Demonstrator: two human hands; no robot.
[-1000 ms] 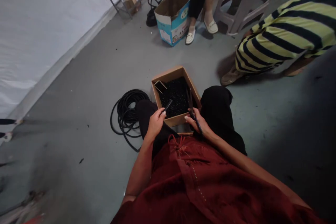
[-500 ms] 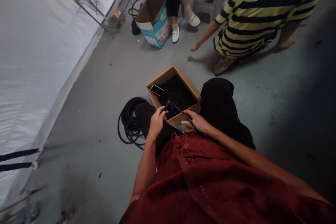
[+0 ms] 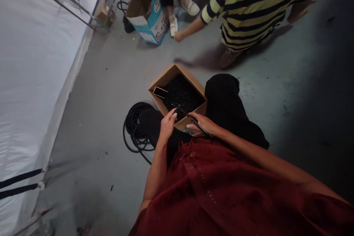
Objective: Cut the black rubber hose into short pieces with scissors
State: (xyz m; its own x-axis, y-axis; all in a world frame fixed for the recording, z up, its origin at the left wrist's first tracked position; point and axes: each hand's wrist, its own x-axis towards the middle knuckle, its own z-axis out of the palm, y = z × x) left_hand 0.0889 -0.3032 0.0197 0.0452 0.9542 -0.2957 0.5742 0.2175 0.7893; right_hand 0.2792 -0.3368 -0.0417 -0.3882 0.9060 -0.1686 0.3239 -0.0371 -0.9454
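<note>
Left side of the scene: a white tarp wall (image 3: 35, 81) runs from near to far along a grey concrete floor (image 3: 96, 99), with a metal rack (image 3: 83, 7) at its far end. Far right: a co-worker in a yellow-and-navy striped dress (image 3: 257, 7), bent forward, one hand (image 3: 179, 36) low and well apart from the box in front of the wearer. Far centre: a blue printed carton (image 3: 148, 18) beside a seated person's white loafers (image 3: 190, 7). Near: the wearer's dark red top (image 3: 210, 191) and black-trousered knees (image 3: 224, 107), with an open cardboard box (image 3: 166, 75) on the floor against them. To the box's left lies a coil of black rubber hose (image 3: 135, 125). Inside the box: a heap of small black bits (image 3: 181, 94) and, at its left side, a phone (image 3: 159, 92). Work in hand: a thin black rod (image 3: 192, 118) and a short black stub (image 3: 177, 108), both held above the box's near edge, over the heap. The right hand (image 3: 200, 124) is closed along the rod, fingers pressing it. The left hand (image 3: 167, 125) is curled, gripping the stub, whose tip meets the rod's far end. What the rod is exactly is too thin to tell.
</note>
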